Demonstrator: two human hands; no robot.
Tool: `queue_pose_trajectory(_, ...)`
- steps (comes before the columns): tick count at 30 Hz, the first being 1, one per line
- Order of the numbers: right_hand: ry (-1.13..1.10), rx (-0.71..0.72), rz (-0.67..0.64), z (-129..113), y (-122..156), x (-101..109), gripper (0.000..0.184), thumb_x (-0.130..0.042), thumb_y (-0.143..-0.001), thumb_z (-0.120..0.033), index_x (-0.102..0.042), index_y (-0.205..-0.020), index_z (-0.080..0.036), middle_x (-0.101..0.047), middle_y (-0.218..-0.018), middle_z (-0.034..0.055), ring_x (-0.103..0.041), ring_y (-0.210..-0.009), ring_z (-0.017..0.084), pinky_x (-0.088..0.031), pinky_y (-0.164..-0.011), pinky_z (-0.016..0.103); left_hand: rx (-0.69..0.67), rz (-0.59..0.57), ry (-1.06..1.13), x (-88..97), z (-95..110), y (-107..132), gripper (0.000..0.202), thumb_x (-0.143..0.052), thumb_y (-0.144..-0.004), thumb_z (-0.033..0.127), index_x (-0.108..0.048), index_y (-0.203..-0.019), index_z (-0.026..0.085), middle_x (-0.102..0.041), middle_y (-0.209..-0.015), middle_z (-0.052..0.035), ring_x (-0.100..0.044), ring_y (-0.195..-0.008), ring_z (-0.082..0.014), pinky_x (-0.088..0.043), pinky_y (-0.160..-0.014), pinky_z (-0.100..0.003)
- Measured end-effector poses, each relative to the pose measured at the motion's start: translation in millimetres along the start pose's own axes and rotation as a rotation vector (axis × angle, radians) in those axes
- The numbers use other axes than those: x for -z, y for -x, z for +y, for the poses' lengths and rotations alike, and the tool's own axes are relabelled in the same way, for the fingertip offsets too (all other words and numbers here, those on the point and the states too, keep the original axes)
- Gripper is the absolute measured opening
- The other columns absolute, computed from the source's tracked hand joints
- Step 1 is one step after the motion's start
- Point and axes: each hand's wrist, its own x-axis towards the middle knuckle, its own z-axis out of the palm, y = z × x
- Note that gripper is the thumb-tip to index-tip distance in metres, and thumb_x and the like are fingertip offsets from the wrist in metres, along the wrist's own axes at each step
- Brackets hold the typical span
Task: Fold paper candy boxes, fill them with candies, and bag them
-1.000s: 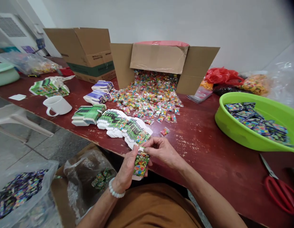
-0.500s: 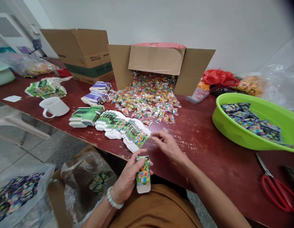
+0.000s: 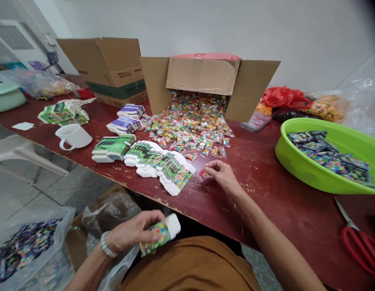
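- Green carton (image 3: 161,233), held low over the lap in front of the table edge, tilted, white end pointing right and away from the body.
- Clasped around its printed faces by the thumb and fingers of the left hand (image 3: 131,233), with a bead bracelet (image 3: 107,245) at the wrist.
- Pinched between thumb and fingertips of the right hand (image 3: 222,174), above the red table (image 3: 248,147): a small reddish candy packet (image 3: 202,173); cannot tell whether lifted clear of the surface.
- Just left of that packet, and lying between the left hand and the candy heap (image 3: 190,125): a fanned row of flat cartons (image 3: 177,171).
- Beyond the heap, spilling it out: an open cardboard box (image 3: 202,74), flaps spread wide.
- Along the left: a green carton stack (image 3: 114,147), purple carton stacks (image 3: 124,124) behind, a white mug (image 3: 75,136) beside.
- On the right, well apart from both hands: a lime basin (image 3: 292,167) with dark packets (image 3: 329,157) inside, and red-handled scissors (image 3: 358,244) nearer the body.
- Below, left: a clear bag (image 3: 64,242) of dark packets.
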Motion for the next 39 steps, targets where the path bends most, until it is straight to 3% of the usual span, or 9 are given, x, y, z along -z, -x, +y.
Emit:
queue_pose_trajectory(6,-0.465,0.101,-0.120,-46.4,41.9,-17.6,0.025,-0.073,-0.072,-0.039,-0.062,-0.078,-0.017,-0.065,-0.072,0.0002,-0.058,-0.065,0.013,-0.045,-0.063,0.025,-0.294,0.173,0.165,-34.3,32.1,-25.4,0.036,-0.060,-0.085,0.029,-0.046,-0.117,0.019,-0.062,-0.098,-0.0066,-0.062,-0.071,-0.0140,-0.046,-0.067,-0.026)
queue_pose_trajectory(13,-0.308,0.251,-0.245,-56.7,58.2,-25.0,0.013,-0.065,-0.082,-0.031,-0.066,-0.081,-0.018,-0.065,-0.076,0.0009,-0.058,-0.069,0.014,-0.046,-0.067,0.027,-0.427,0.221,0.196,-55.7,38.9,-43.9,0.043,-0.065,-0.082,0.028,-0.049,-0.121,0.020,-0.057,-0.085,-0.0003,-0.055,-0.067,-0.0101,-0.046,-0.065,-0.023)
queue_pose_trajectory(16,-0.267,0.315,-0.219,-58.4,58.5,-19.2,0.020,-0.056,-0.089,-0.035,-0.068,-0.085,-0.020,-0.064,-0.087,0.0024,-0.059,-0.082,0.016,-0.045,-0.077,0.029,-0.445,0.273,0.267,-59.7,40.3,-46.7,0.042,-0.068,-0.080,0.030,-0.052,-0.117,0.020,-0.059,-0.080,0.0006,-0.056,-0.063,-0.0099,-0.045,-0.062,-0.022)
queue_pose_trajectory(19,-0.381,0.202,-0.164,-53.4,55.0,-15.3,0.023,-0.056,-0.089,-0.039,-0.065,-0.100,-0.022,-0.063,-0.096,0.0025,-0.057,-0.089,0.016,-0.045,-0.081,0.030,-0.389,0.305,0.443,-63.1,44.3,-48.7,0.039,-0.059,-0.084,0.046,-0.056,-0.110,0.017,-0.065,-0.079,-0.0036,-0.059,-0.058,-0.0126,-0.046,-0.057,-0.024)
queue_pose_trajectory(22,-0.492,0.070,-0.307,-44.1,54.6,-19.9,0.035,-0.066,-0.082,-0.040,-0.058,-0.111,-0.022,-0.063,-0.089,0.0018,-0.058,-0.075,0.015,-0.048,-0.071,0.029,-0.355,0.293,0.598,-65.9,47.8,-50.5,0.049,-0.050,-0.085,0.057,-0.063,-0.100,0.012,-0.067,-0.072,-0.0072,-0.060,-0.053,-0.0148,-0.048,-0.054,-0.026)
queue_pose_trajectory(25,-0.561,0.033,-0.428,-39.6,59.5,-28.8,0.042,-0.067,-0.081,-0.037,-0.053,-0.118,-0.023,-0.060,-0.086,0.0004,-0.057,-0.062,0.012,-0.048,-0.061,0.027,-0.359,0.295,0.630,-68.6,47.4,-52.7,0.048,-0.053,-0.084,0.054,-0.066,-0.098,0.009,-0.068,-0.069,-0.0078,-0.059,-0.051,-0.0146,-0.047,-0.051,-0.025)
queue_pose_trajectory(30,-0.490,0.029,-0.459,-45.2,65.5,-33.4,0.042,-0.068,-0.079,-0.030,-0.052,-0.117,-0.024,-0.059,-0.085,-0.0014,-0.056,-0.056,0.009,-0.048,-0.055,0.024,-0.377,0.356,0.616,-72.4,40.9,-55.8,0.046,-0.053,-0.086,0.049,-0.066,-0.105,0.009,-0.070,-0.069,-0.0073,-0.059,-0.048,-0.0142,-0.048,-0.047,-0.024)
queue_pose_trajectory(36,-0.868,-0.095,-0.523,-50.3,68.1,-32.4,0.037,-0.066,-0.081,-0.042,-0.051,-0.110,-0.024,-0.055,-0.072,-0.0037,-0.053,-0.051,0.010,-0.052,-0.049,0.026,-0.391,0.369,0.626,-72.4,41.4,-54.5,0.048,-0.056,-0.084,0.049,-0.062,-0.110,0.009,-0.071,-0.070,-0.0074,-0.060,-0.047,-0.0148,-0.049,-0.045,-0.025)
queue_pose_trajectory(39,-0.910,-0.101,-0.535,-50.9,69.8,-32.8,0.037,-0.071,-0.078,-0.040,-0.055,-0.106,-0.022,-0.057,-0.074,-0.0026,-0.054,-0.053,0.010,-0.053,-0.051,0.025,-0.406,0.391,0.641,-74.6,44.2,-53.7,0.045,-0.058,-0.083,0.045,-0.061,-0.110,0.009,-0.070,-0.069,-0.0065,-0.059,-0.046,-0.0144,-0.050,-0.044,-0.025)
